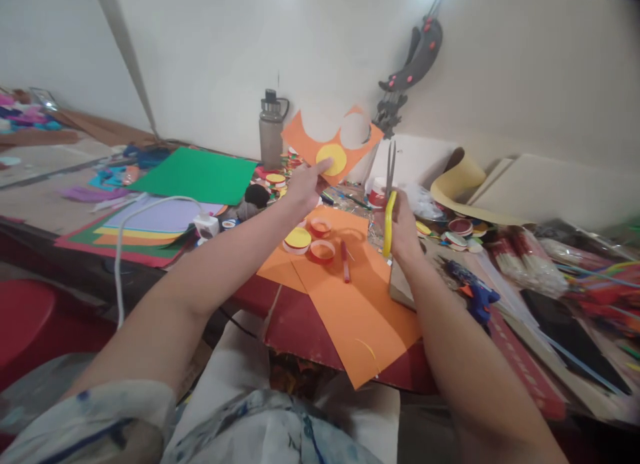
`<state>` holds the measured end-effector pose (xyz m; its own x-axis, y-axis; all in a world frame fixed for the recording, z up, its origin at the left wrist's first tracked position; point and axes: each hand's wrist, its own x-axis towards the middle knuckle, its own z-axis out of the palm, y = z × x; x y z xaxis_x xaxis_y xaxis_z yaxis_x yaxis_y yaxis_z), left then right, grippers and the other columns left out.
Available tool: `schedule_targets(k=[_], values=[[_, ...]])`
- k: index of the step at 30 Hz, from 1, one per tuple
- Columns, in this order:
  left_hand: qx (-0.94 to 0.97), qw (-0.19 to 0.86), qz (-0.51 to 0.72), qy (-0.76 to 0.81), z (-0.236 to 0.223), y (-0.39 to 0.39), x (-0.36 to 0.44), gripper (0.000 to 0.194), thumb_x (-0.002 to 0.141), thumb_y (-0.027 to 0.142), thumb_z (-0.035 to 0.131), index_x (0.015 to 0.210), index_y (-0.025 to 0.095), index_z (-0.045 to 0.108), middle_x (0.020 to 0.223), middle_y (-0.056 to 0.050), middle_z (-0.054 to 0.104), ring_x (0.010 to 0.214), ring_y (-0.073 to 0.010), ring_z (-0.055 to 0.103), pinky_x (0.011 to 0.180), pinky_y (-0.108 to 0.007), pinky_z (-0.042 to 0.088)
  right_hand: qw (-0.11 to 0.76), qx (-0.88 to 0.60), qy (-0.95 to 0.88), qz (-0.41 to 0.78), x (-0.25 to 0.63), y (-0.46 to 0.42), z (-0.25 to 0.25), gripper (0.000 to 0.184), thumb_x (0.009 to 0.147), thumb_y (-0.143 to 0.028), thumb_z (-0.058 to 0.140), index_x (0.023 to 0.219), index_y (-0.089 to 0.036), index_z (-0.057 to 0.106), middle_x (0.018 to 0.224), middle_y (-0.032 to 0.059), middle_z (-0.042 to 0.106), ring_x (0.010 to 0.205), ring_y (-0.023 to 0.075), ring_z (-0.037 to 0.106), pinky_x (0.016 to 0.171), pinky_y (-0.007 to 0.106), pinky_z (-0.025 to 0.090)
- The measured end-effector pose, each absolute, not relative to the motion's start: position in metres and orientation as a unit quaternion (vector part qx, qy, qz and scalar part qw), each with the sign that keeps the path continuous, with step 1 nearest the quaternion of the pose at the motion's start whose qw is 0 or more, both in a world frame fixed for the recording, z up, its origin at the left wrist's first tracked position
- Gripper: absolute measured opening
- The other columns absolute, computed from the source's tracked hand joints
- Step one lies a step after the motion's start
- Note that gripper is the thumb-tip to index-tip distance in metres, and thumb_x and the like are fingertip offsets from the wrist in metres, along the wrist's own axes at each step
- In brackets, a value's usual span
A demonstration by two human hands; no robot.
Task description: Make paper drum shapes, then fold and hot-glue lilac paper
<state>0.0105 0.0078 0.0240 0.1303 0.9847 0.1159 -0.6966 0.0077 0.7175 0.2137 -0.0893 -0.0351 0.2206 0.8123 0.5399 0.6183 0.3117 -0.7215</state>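
Raised above the table, my left hand (306,184) pinches a piece of orange paper (306,143) with rounded cut-outs along its top. A yellow paper circle (327,156) lies against that piece, under my thumb. My right hand (403,221) grips yellow-handled scissors (389,217), blades pointing up and slightly parted, to the right of the paper. Below both hands, orange sheets (345,311) cover the table's front. On them are a ring-shaped piece (323,252), a round piece with a yellow top (297,240) and a red pen (345,263).
Coloured sheets (195,176) are stacked on the left, beside a white cable (119,264). A grey bottle (271,134) stands by the wall. On the right lie a blue glue gun (475,291), a dark flat object (575,337) and packets of sticks (525,261).
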Motion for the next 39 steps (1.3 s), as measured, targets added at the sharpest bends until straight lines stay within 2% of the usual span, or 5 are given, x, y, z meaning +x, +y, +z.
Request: schedule_targets(k=[2,8,25,31,39], values=[[0.324,0.681,0.621,0.214,0.034,0.002,0.024,0.024,0.087,0.011,0.089,0.108,0.020,0.080,0.100,-0.003,0.089,0.107,-0.0200,0.087,0.101,-0.029,0.068,0.578,-0.543,-0.582,0.180,0.199,-0.094,-0.035,0.045,0.091,-0.060,0.070,0.119,-0.026,0.059,0.093,-0.0021,0.067,0.081,0.0178,0.065,0.075,0.032,0.057],[0.310,0.693,0.624,0.185,0.042,-0.015,0.061,0.032,0.087,0.023,0.095,0.114,0.022,0.079,0.109,-0.003,0.089,0.112,-0.0194,0.085,0.102,-0.029,0.067,0.616,-0.496,-0.536,0.296,0.173,-0.106,-0.026,0.067,0.083,-0.087,0.077,0.106,-0.027,0.058,0.077,-0.0080,0.058,0.059,0.0121,0.059,0.048,0.024,0.045],[0.309,0.711,0.610,0.165,0.022,-0.022,0.074,0.027,0.085,0.019,0.094,0.088,0.021,0.067,0.091,-0.001,0.083,0.111,-0.0228,0.084,0.099,-0.034,0.068,0.624,-0.479,-0.541,0.298,0.169,-0.114,-0.026,0.067,0.087,-0.092,0.073,0.094,-0.028,0.053,0.065,-0.0094,0.054,0.046,0.0102,0.050,0.040,0.025,0.043],[0.313,0.714,0.596,0.193,0.025,-0.025,0.072,0.023,0.090,0.024,0.093,0.093,0.021,0.070,0.093,-0.003,0.085,0.110,-0.0229,0.085,0.094,-0.031,0.068,0.623,-0.484,-0.538,0.297,0.167,-0.117,-0.023,0.068,0.085,-0.092,0.074,0.096,-0.029,0.053,0.062,-0.0105,0.052,0.042,0.0098,0.047,0.037,0.024,0.039],[0.310,0.724,0.594,0.162,0.025,-0.025,0.071,0.029,0.079,0.021,0.099,0.091,0.021,0.073,0.097,-0.004,0.087,0.118,-0.0244,0.085,0.104,-0.034,0.066,0.616,-0.502,-0.528,0.299,0.164,-0.122,-0.018,0.069,0.083,-0.093,0.077,0.088,-0.030,0.048,0.059,-0.0102,0.049,0.040,0.0100,0.045,0.034,0.025,0.038]])
